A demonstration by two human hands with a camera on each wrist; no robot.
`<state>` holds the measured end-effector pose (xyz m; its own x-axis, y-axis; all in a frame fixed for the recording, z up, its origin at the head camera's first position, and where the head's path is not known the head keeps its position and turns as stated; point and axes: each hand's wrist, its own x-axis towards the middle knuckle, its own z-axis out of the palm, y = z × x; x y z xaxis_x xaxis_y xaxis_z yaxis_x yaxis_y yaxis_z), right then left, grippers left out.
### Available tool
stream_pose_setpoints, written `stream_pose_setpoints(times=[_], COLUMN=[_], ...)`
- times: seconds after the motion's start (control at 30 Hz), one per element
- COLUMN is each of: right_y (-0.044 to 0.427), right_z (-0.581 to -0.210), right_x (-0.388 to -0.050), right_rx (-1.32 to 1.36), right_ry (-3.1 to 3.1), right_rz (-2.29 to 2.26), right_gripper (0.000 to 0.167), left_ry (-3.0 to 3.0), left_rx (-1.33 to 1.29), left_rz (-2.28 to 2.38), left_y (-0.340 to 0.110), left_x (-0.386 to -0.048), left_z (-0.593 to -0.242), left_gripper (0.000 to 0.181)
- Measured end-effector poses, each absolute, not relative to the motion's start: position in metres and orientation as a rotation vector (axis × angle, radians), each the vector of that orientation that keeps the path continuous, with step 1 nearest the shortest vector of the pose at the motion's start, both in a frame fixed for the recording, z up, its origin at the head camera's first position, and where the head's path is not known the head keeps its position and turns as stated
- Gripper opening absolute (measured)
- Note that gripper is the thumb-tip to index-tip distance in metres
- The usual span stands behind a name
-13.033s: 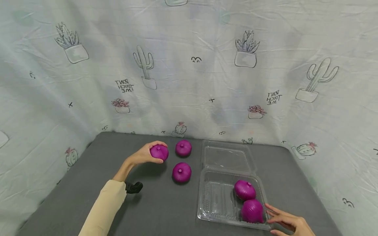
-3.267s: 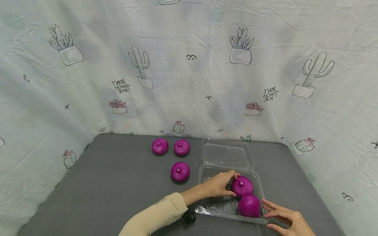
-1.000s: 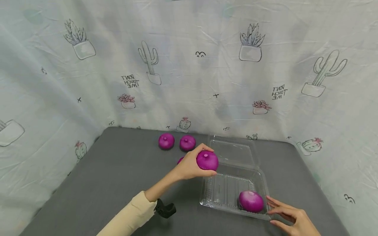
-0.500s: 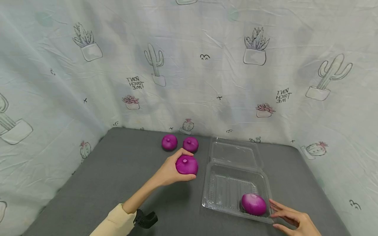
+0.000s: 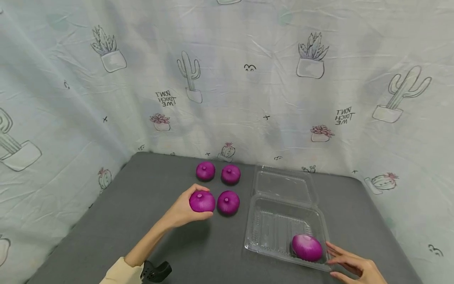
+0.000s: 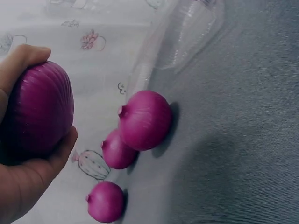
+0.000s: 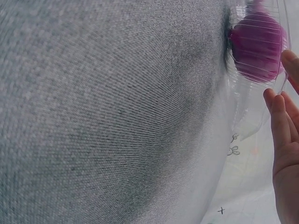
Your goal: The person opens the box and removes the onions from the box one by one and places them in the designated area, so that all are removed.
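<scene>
My left hand [image 5: 188, 207] grips a purple onion [image 5: 202, 201], thumb on one side and fingers on the other. A shadow beneath shows it is held above the table. Close to its right sits another purple onion [image 5: 228, 203], with two more, a back-left onion [image 5: 205, 171] and a back-right onion [image 5: 231, 174], behind. A clear plastic clamshell box [image 5: 271, 230] lies with its lid folded back. One onion [image 5: 307, 247] rests on its side in the box's near right corner. Mostly straight fingers of my right hand [image 5: 354, 266] touch the right rim beside that onion.
The grey table [image 5: 152, 205] is bordered behind and at the sides by a white printed curtain [image 5: 213, 98]. The open lid [image 5: 283, 185] lies toward the back edge. A black strap-like piece [image 5: 156, 272] hangs at my left wrist.
My left hand has lifted one of the two onions out of the box and carried it left, past the front onion on the table. The right hand stays at the box's edge.
</scene>
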<state>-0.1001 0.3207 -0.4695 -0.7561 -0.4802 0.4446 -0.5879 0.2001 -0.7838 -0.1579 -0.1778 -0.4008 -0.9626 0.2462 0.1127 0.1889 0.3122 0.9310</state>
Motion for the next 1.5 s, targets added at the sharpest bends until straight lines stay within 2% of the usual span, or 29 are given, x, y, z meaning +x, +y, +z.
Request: stream_pose_setpoints(times=[0.3, 0.6, 0.73, 1.17, 1.5], right_y=[0.318, 0.319, 0.321, 0.322, 0.320], right_z=[-0.468, -0.467, -0.467, -0.470, -0.467], right_x=[-0.099, -0.098, -0.098, -0.100, -0.100], right_rx=[1.002, 0.965, 0.974, 1.043, 1.024], right_ry=[-2.390, -2.424, -2.412, -2.390, -2.405], right_rz=[1.561, 1.529, 1.584, 1.624, 1.602], right_gripper=[0.040, 0.038, 0.040, 0.041, 0.041], left_ry=[2.419, 2.134, 2.109, 2.051, 2.081], left_rx=[0.556, 1.003, 1.113, 1.182, 0.975], left_rz=[1.745, 1.682, 1.639, 1.605, 1.644], left_y=[-0.187, -0.193, -0.191, -0.194, -0.203], left_x=[-0.144, -0.129, -0.130, -0.146, -0.171], left_z=[-0.411, -0.422, -0.429, -0.445, -0.454], left_gripper=[0.053, 0.053, 0.050, 0.048, 0.052])
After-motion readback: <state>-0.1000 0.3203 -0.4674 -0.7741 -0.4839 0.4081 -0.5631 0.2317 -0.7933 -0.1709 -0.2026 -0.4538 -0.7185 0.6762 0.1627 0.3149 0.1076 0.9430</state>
